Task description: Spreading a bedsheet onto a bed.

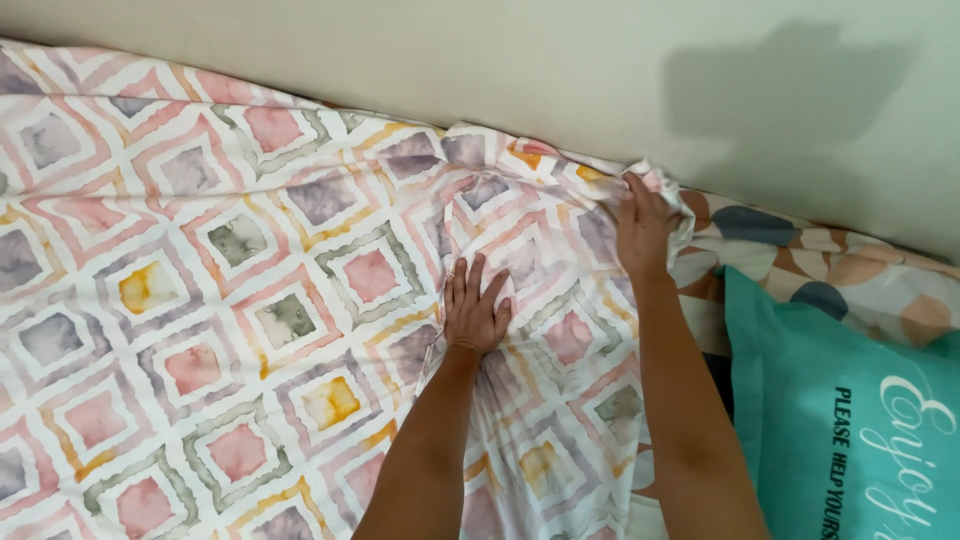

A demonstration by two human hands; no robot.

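Risk: right hand clenching patterned sheet corner beside teal pillow may slip; left hand, released flat, could drag wrinkles.

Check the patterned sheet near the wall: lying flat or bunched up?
Bunched. The patterned sheet wrinkles where the right hand grips its edge; the left hand presses it flat.

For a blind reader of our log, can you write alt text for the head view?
Two bare hands work a diamond-patterned sheet on a bed: the left hand presses flat on it, the right hand grips its bunched edge by a beige wall. A teal pillow lies at the right.
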